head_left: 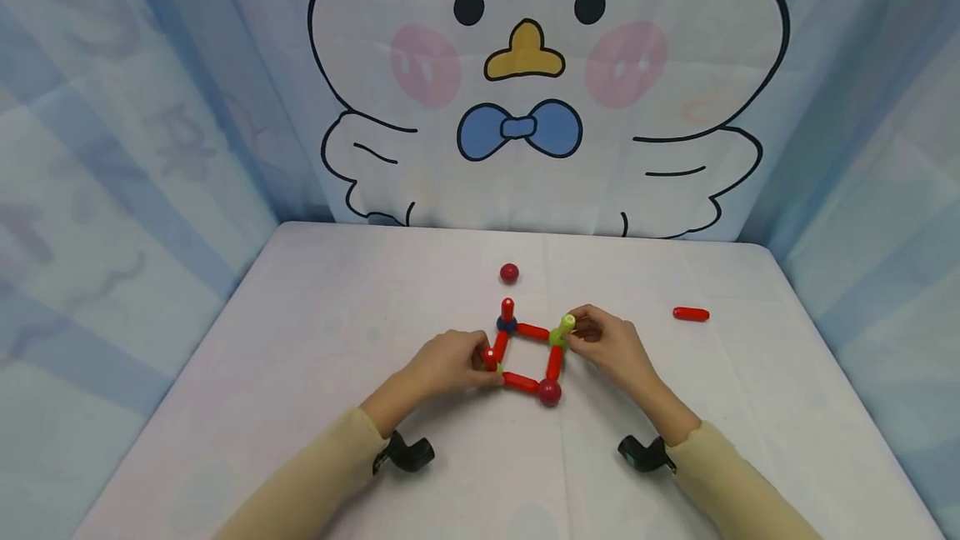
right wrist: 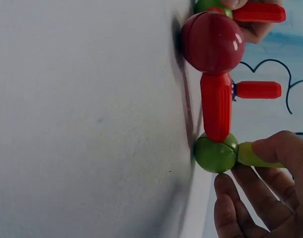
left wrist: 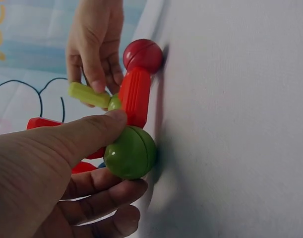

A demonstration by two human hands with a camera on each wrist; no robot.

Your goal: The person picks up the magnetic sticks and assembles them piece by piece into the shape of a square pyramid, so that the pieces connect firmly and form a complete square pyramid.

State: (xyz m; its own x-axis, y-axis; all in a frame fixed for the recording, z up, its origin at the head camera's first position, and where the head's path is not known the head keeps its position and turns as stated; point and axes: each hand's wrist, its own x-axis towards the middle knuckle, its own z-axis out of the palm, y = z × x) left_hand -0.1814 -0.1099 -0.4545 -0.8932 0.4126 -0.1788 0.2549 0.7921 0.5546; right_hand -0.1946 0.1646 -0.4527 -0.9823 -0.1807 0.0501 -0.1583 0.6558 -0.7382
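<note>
A square of red rods (head_left: pixel 533 332) joined by balls lies on the table. Its corners are a blue ball (head_left: pixel 507 324), a dark red ball (head_left: pixel 550 392) and two green balls. My left hand (head_left: pixel 450 361) grips the near-left green ball (left wrist: pixel 130 152) between thumb and fingers. An upright red rod (head_left: pixel 490 359) rises from that corner, and another upright red rod (head_left: pixel 507 308) stands on the blue ball. At the far-right corner my right hand (head_left: pixel 611 348) pinches a yellow-green rod (right wrist: pixel 255 154), which stands up from the other green ball (right wrist: pixel 215 152).
A loose dark red ball (head_left: pixel 509 273) sits behind the square. A single red rod (head_left: pixel 691 314) lies farther right on the white table (head_left: pixel 360 290). Printed cloth (head_left: pixel 525 190) stands along the table's back edge and both sides.
</note>
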